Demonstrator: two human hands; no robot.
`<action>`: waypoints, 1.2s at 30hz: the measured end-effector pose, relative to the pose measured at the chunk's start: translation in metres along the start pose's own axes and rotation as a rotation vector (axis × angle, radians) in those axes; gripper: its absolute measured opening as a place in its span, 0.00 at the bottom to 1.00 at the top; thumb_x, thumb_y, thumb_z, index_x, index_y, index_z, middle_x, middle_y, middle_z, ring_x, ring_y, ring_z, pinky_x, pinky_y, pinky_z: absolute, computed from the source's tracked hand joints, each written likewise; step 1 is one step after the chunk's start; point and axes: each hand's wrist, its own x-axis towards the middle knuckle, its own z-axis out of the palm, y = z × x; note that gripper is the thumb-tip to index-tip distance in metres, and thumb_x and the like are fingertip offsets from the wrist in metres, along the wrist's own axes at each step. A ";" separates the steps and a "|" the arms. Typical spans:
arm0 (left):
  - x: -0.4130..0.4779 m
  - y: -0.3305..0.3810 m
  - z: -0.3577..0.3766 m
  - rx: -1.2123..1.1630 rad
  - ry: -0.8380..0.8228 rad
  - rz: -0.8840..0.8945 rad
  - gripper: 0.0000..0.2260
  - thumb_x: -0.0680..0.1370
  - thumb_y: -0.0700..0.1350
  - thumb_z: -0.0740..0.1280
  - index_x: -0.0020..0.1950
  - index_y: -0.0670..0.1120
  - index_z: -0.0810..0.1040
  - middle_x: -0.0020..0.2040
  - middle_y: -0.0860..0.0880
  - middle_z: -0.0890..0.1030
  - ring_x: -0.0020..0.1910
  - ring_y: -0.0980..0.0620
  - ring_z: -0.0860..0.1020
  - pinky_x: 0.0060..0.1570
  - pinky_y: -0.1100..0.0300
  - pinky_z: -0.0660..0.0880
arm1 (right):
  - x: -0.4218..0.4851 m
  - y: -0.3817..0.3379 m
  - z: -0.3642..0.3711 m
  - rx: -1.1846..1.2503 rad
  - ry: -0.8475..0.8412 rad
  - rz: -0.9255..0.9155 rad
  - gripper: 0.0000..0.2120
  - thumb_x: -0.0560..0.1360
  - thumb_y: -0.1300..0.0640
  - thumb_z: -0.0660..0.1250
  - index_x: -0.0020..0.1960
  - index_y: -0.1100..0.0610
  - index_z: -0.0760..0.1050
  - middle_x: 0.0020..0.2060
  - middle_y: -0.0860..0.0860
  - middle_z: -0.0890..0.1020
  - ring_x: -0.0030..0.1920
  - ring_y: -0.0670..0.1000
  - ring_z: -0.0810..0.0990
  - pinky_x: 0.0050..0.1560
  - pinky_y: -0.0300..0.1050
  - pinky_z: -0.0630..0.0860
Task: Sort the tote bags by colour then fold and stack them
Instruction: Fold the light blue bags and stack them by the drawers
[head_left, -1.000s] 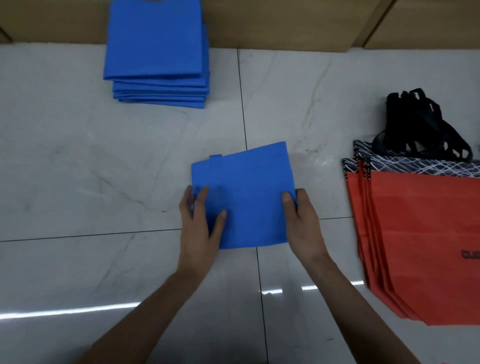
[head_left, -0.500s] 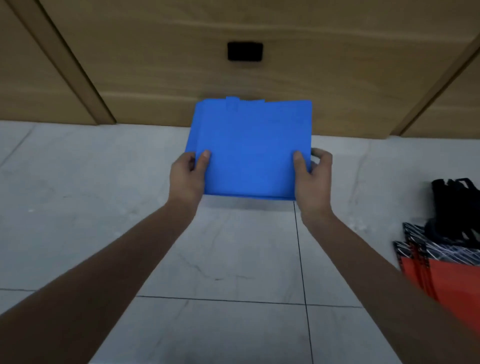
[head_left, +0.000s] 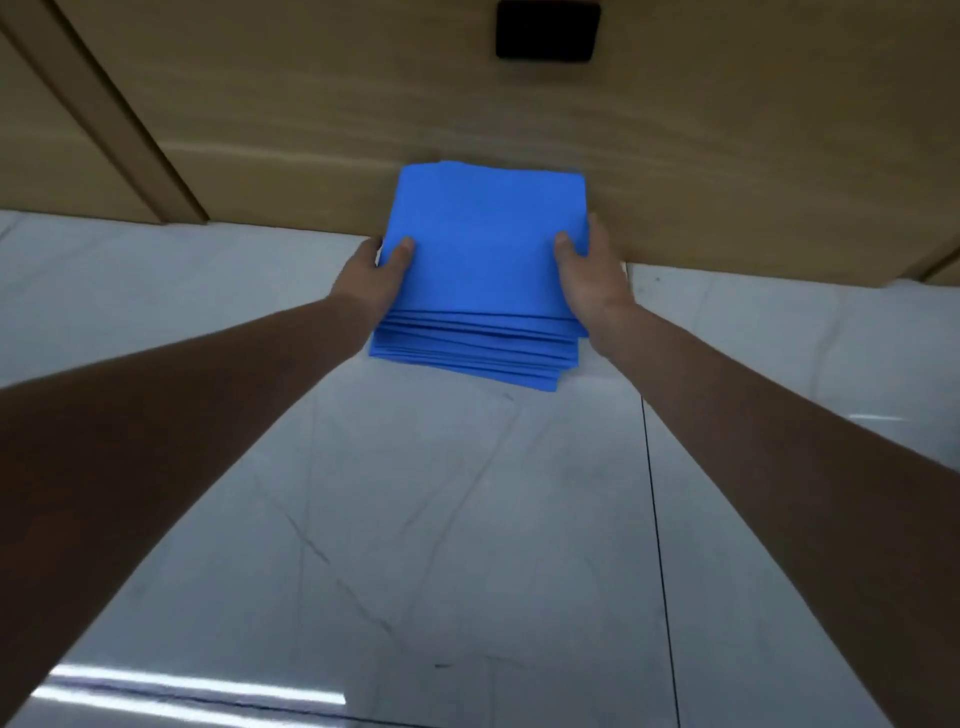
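Both hands are on the folded blue tote bag (head_left: 488, 244), which lies on top of the stack of blue bags (head_left: 467, 358). The stack sits on the marble floor (head_left: 467, 545), at the far side, right up against the wooden panel (head_left: 337, 114). The left hand (head_left: 371, 275) pinches the bag's left edge with the thumb on top. The right hand (head_left: 592, 280) does the same on the right edge, fingers wrapped round the side. So neither hand has let go yet.

It's a bit blurry there, so I can't say for sure whether the bag is fully down or just above the pile.

How I'd finish this bit:
- Line the bag up before letting go. The lower layers fan out toward the near right, so match it to the top few bags rather than the bottom ones.
- Use the panel as a backstop and nudge the far edge up to it so the pile stays square.
- Slide the fingers out sideways, one hand at a time, with the other thumb holding the bag down. Pull both at once and the top layer probably drags off.
- This fabric looks kinda springy, so press a flat palm on it afterwards to stop the fold popping open.
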 end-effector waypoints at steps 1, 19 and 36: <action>0.001 -0.003 0.003 -0.019 -0.011 0.009 0.23 0.80 0.55 0.57 0.73 0.47 0.63 0.69 0.47 0.70 0.65 0.46 0.70 0.62 0.54 0.69 | 0.002 0.003 -0.001 -0.007 -0.028 0.016 0.27 0.82 0.51 0.53 0.78 0.52 0.48 0.74 0.50 0.60 0.72 0.53 0.62 0.64 0.39 0.61; 0.015 -0.040 0.039 0.737 0.186 -0.007 0.24 0.81 0.58 0.47 0.71 0.44 0.59 0.67 0.40 0.66 0.66 0.40 0.64 0.60 0.45 0.63 | 0.003 0.055 0.038 -0.375 0.095 -0.052 0.29 0.82 0.46 0.49 0.77 0.54 0.42 0.76 0.55 0.56 0.73 0.59 0.58 0.72 0.54 0.57; -0.243 0.026 0.139 0.404 -0.244 0.268 0.05 0.77 0.43 0.63 0.50 0.46 0.77 0.51 0.47 0.80 0.49 0.47 0.78 0.50 0.55 0.74 | -0.211 0.089 -0.161 0.101 0.030 0.061 0.10 0.77 0.68 0.60 0.52 0.59 0.78 0.50 0.56 0.79 0.46 0.48 0.74 0.36 0.25 0.67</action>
